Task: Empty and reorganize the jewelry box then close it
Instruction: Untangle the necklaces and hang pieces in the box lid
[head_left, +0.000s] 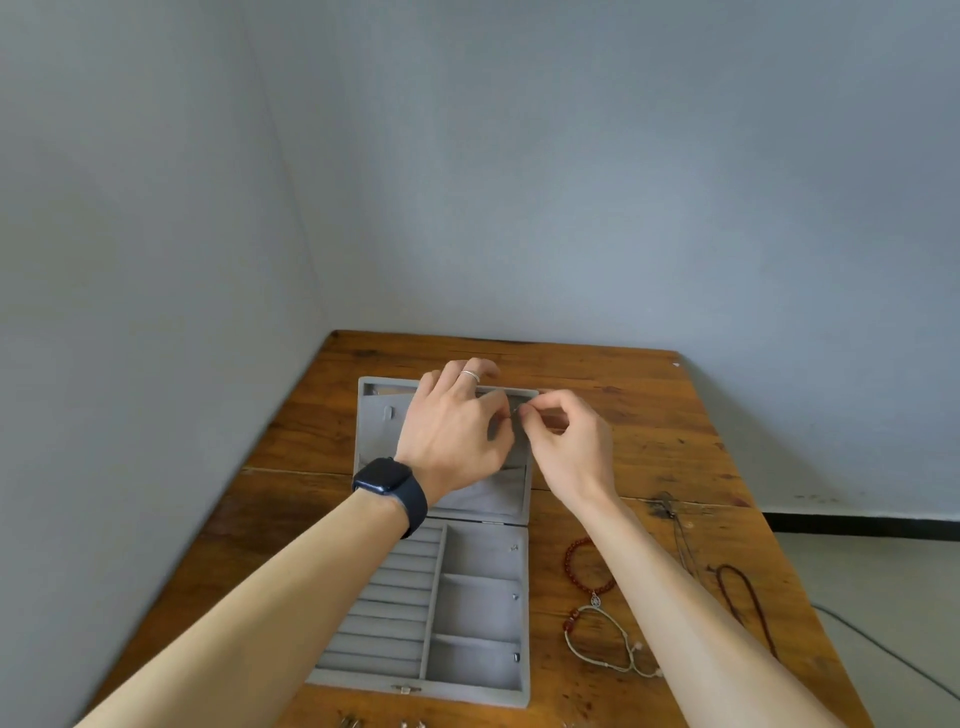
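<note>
My left hand (451, 432) and right hand (570, 448): both grips pinch one tiny metal piece (515, 411) over the open jewelry box (475, 605).

Two bare forearms stretch forward over the open jewelry box (483, 608), the hands meeting above its raised lid. The left hand (457, 431), back up, wears a dark watch (387, 480) and a ring (470, 375). With the right hand (569, 447), its curled fingers pinch a tiny metal piece (515, 411).
</note>
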